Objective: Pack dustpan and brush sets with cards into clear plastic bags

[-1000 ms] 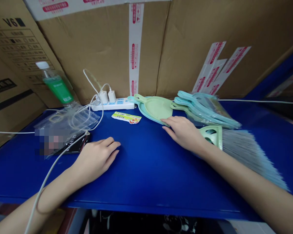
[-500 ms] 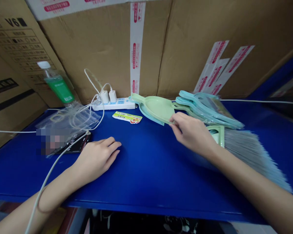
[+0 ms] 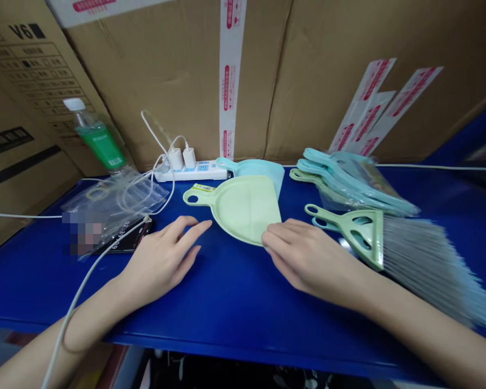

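Observation:
A pale green dustpan (image 3: pixel 247 208) is gripped at its near right corner by my right hand (image 3: pixel 294 251), the fingers pinched over its edge. Its handle points left and covers most of a small yellow-green packet (image 3: pixel 203 187). Behind it lies a light blue dustpan (image 3: pixel 269 170). My left hand (image 3: pixel 170 251) hovers or rests near the table left of the pan, fingers apart and holding nothing. Right of my right hand lie a green-handled hand brush (image 3: pixel 360 232) with grey bristles and, partly under it, a blue one (image 3: pixel 476 292).
Several bagged blue and green pieces (image 3: pixel 356 175) are stacked at the back right. A power strip (image 3: pixel 198 171) with white chargers stands against the cardboard box (image 3: pixel 178 81). At left are a green-labelled bottle (image 3: pixel 101 141), clear plastic bags (image 3: pixel 133 194), a dark phone (image 3: pixel 132 237) and a white cable (image 3: pixel 79 297).
My right hand has drawn the green dustpan off the blue one, toward me and slightly left. The left hand's fingers have spread and reached a little to the right.

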{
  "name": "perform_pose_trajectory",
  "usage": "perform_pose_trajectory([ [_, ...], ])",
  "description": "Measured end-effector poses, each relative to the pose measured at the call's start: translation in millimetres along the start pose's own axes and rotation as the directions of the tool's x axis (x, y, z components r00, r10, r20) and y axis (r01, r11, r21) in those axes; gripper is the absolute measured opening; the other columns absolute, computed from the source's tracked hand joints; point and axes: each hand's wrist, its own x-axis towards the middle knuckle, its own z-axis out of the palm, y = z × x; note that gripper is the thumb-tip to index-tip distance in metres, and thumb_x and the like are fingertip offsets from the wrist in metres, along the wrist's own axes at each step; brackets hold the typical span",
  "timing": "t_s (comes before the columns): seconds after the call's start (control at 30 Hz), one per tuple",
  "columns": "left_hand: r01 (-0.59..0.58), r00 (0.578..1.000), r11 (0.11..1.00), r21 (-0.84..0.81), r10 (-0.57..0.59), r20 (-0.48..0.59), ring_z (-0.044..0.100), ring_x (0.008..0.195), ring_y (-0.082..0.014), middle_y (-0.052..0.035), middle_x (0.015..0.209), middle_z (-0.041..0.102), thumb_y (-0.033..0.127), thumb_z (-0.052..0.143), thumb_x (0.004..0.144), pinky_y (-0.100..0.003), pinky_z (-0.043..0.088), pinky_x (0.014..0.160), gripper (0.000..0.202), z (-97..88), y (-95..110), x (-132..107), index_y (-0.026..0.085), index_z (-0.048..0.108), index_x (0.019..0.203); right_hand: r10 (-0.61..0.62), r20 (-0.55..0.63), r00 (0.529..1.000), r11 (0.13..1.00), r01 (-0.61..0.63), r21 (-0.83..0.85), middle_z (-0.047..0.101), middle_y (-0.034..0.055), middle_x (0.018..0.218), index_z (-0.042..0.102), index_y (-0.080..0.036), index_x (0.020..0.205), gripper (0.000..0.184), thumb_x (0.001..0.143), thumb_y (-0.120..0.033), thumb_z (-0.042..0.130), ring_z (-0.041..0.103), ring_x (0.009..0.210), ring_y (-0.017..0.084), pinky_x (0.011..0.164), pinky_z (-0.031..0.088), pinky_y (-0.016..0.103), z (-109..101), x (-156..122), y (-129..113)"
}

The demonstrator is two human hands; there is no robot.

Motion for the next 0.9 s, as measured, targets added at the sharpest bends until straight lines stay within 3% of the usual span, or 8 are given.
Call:
perform_pose_trajectory([
  [0.13,-0.117,0.993,0.993,-0.032,0.116,-0.026,0.067,0.085,-0.0188,-0.0107,0.107,0.064,0.017,0.038,0.096,-0.028,0.056,0.066,0.031,0.9,-1,1,0.017,0.056,0.122,-0.053,0.048,0.997,0.996,0.05,0.077,0.053,0.0022,0.064,0.055,-0.018,0.073,0.026,0.084,-0.004,0.037,0.044,0.056,0.016,0.059,0.036,0.029,0,-1,-11],
  [0.27,-0.181,0.982,0.983,-0.026,0.18,-0.057,0.065,0.078,-0.0158,-0.0068,0.096,0.065,0.018,0.04,0.097,-0.024,0.052,0.061,0.024,1.2,-1,3,0.02,0.063,0.102,-0.118,0.089,0.989,0.985,0.105,0.14,0.054,0.0022,0.067,0.056,-0.018,0.076,0.024,0.082,-0.003,0.039,0.045,0.058,0.016,0.062,0.039,0.029,2,-3,-17],
  [0.4,-0.224,0.973,0.974,0.012,0.224,-0.057,0.063,0.072,-0.0138,-0.0042,0.092,0.065,0.014,0.036,0.098,-0.023,0.047,0.055,0.031,-0.5,-1,6,0.021,0.064,0.085,-0.184,0.113,0.976,0.972,0.163,0.17,0.055,0.0013,0.067,0.057,-0.019,0.077,0.02,0.081,-0.005,0.043,0.046,0.06,0.016,0.065,0.041,0.029,4,-5,-19],
  [0.63,-0.348,0.937,0.937,-0.022,0.349,0.009,0.06,0.065,-0.0116,-0.0003,0.081,0.065,0.01,0.024,0.099,-0.024,0.045,0.058,0.041,-2.1,1,7,0.02,0.059,0.08,-0.188,0.159,0.969,0.933,0.126,0.336,0.06,0.0004,0.069,0.057,-0.019,0.076,0.019,0.09,-0.016,0.046,0.052,0.061,0.015,0.066,0.043,0.028,-6,-3,-9],
  [0.7,-0.36,0.932,0.932,-0.039,0.361,0.024,0.059,0.066,-0.012,-0.0004,0.082,0.065,0.011,0.027,0.099,-0.024,0.045,0.058,0.037,-2.1,1,5,0.02,0.059,0.082,-0.098,0.162,0.982,0.935,0.035,0.353,0.063,0.0008,0.071,0.06,-0.02,0.081,0.018,0.092,-0.027,0.048,0.057,0.064,0.015,0.064,0.043,0.028,-11,-4,7],
  [0.77,-0.368,0.928,0.928,-0.052,0.371,0.043,0.058,0.067,-0.0121,-0.0004,0.083,0.064,0.01,0.031,0.098,-0.024,0.045,0.059,0.033,-2.8,2,4,0.02,0.059,0.083,0.124,0.096,0.988,0.972,-0.14,0.191,0.068,0.0051,0.078,0.063,-0.019,0.09,0.019,0.092,-0.029,0.048,0.062,0.07,0.018,0.065,0.045,0.03,-15,-9,29],
  [0.83,-0.377,0.923,0.924,-0.057,0.38,0.053,0.058,0.068,-0.012,-0.0003,0.083,0.064,0.009,0.033,0.097,-0.024,0.044,0.06,0.032,-4.5,3,4,0.021,0.059,0.084,0.336,0.028,0.941,0.941,-0.334,-0.059,0.069,0.01,0.079,0.065,-0.018,0.086,0.018,0.088,-0.031,0.052,0.063,0.073,0.023,0.064,0.045,0.033,-18,-18,52],
  [0.9,-0.39,0.919,0.918,-0.067,0.393,0.038,0.057,0.068,-0.0116,0.0001,0.082,0.064,0.009,0.032,0.097,-0.024,0.044,0.061,0.032,-6.8,4,4,0.021,0.06,0.084,0.469,0.07,0.881,0.87,-0.447,-0.207,0.068,0.0141,0.08,0.066,-0.016,0.084,0.019,0.084,-0.032,0.056,0.064,0.076,0.026,0.063,0.046,0.035,-19,-27,71],
])
